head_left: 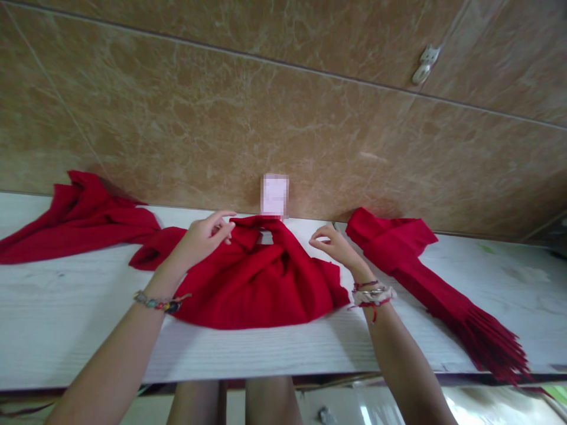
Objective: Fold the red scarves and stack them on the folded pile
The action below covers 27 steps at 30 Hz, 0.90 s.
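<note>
A red cloth (261,289), looking like a scarf, lies bunched and folded at the middle of the white table, with a small opening near its top fold. My left hand (206,236) hovers at the cloth's upper left, its fingers loosely bent and apart; nothing shows in it. Just right of the same cloth is my right hand (332,243), fingers curled, thumb near the fingertips, with nothing visible between them. Beads circle my left wrist; several bands circle the right.
Another red scarf with a fringed end (443,295) lies on the right, its fringe at the front edge. More red cloth (88,218) is heaped at the left. A blurred white card (274,196) leans on the brown tiled wall (199,118). The white table (88,319) runs along it.
</note>
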Each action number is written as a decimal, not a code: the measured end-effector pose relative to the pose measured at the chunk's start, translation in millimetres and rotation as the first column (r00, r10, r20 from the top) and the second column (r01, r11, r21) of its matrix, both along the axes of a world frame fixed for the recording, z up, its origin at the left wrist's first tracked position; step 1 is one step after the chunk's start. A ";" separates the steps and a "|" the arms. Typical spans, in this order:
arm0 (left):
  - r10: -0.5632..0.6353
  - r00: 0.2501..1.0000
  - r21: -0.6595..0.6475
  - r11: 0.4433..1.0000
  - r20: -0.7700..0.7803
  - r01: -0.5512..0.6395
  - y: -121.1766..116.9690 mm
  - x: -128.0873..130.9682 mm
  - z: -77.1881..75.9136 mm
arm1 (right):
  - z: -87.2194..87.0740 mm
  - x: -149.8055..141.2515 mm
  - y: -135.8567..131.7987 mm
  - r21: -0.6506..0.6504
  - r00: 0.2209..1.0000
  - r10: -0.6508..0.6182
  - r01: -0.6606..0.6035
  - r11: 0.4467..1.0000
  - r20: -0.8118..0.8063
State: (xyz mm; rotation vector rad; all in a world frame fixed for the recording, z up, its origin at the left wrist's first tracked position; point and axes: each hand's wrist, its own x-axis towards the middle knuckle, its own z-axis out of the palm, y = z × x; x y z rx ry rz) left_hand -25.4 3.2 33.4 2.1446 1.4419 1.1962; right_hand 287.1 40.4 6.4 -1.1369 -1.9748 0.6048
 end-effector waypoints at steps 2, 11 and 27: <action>-0.059 0.987 -0.026 0.998 -0.152 0.056 1.5 14.2 -7.7 | -2.7 -6.1 -2.4 -0.016 0.996 0.031 -0.030 0.999 0.087; -0.136 0.938 -0.030 0.991 -0.318 0.134 5.8 47.9 -41.3 | -6.0 -18.3 -10.1 0.100 0.975 0.041 -0.064 0.993 0.217; -0.036 0.996 0.156 0.987 -0.077 0.048 8.2 -13.0 -0.7 | -2.5 13.5 10.0 0.294 0.897 -0.442 0.426 0.856 -0.014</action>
